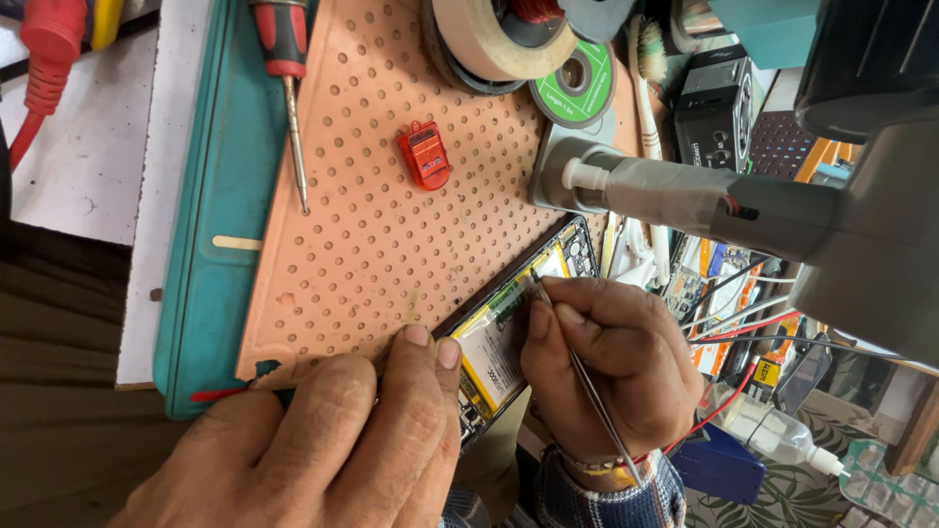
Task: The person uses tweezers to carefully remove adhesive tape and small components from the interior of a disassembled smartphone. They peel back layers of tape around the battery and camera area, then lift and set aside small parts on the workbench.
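Opened phone [509,332] low in the frame's middle, on the pegboard mat [391,225].
Your right hand [611,367] pinches tweezers [587,381]; your left hand [323,445] presses its edge, fingers flat.

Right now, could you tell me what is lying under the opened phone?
The opened phone rests on a perforated orange mat. The left hand and right hand cover its lower end, so nothing beneath that part shows.

A red-handled screwdriver [290,88] lies far left on the perforated mat [372,225]; a small red card reader [424,154] sits mid-mat, tape roll [499,39] beyond.
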